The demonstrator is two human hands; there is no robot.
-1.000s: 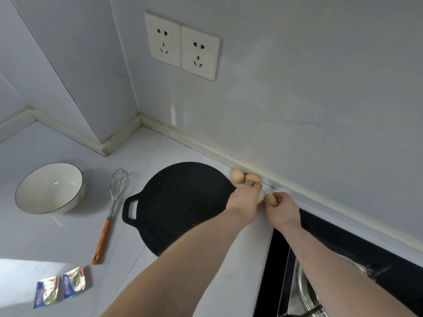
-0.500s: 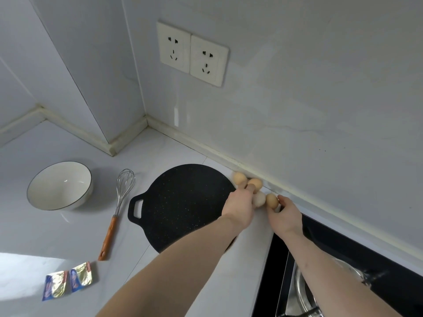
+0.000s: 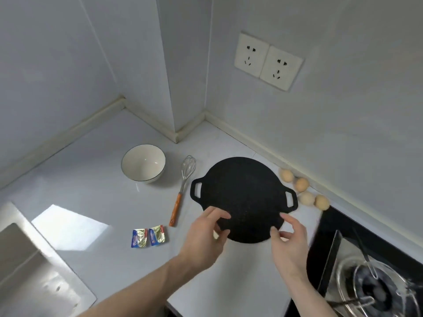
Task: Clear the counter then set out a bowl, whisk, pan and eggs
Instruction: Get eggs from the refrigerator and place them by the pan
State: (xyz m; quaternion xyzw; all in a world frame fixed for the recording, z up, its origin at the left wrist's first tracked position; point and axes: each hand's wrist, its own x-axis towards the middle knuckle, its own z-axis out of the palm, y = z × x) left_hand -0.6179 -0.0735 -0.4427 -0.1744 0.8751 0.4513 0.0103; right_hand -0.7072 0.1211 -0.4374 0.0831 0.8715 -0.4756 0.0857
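Observation:
A flat black pan (image 3: 242,193) with two loop handles lies on the white counter (image 3: 96,193). Left of it are a wire whisk (image 3: 183,186) with an orange handle and a white bowl (image 3: 143,163). Several eggs (image 3: 304,189) lie in a row between the pan and the back wall. My left hand (image 3: 206,234) and my right hand (image 3: 289,239) hover over the pan's near edge, fingers loosely bent, holding nothing.
Two small foil packets (image 3: 148,235) lie near the whisk handle. A steel sink (image 3: 29,266) is at the lower left. A black gas hob with a burner (image 3: 375,287) sits at the lower right. Wall sockets (image 3: 267,61) are above.
Both hands have let go of the eggs by the wall and drawn back to the pan's near edge. The view has swung left and pulled away.

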